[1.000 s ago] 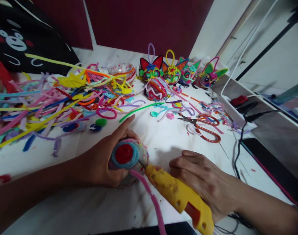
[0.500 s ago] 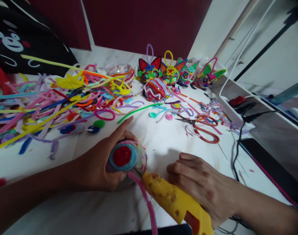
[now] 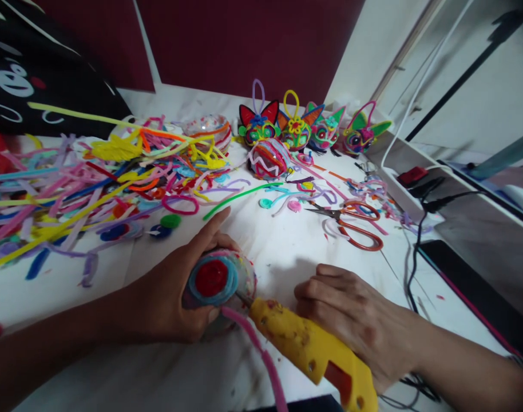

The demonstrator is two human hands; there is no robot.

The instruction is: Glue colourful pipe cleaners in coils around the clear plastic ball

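Note:
My left hand (image 3: 175, 286) is wrapped round a clear ball (image 3: 245, 274) that carries a coil of red and blue pipe cleaner (image 3: 212, 279) on the side facing me. From beside the left thumb a pink pipe cleaner (image 3: 261, 349) hangs down toward the table's near side. My right hand (image 3: 347, 315) grips a yellow glue gun (image 3: 304, 343), its fingers curled behind the body. The metal nozzle (image 3: 244, 297) points at the ball just right of the coil's edge; whether it touches cannot be made out.
Loose pipe cleaners (image 3: 72, 189) heap across the left. Orange-handled scissors (image 3: 356, 223) lie right of centre, beyond my right hand. Several decorated balls with ears (image 3: 260, 129) line the back, behind a striped ball (image 3: 270, 158). A dark phone-like slab (image 3: 467, 292) and cables lie at right.
The view has shifted slightly. The glue gun's nozzle stays by the coil, and both hands keep their holds.

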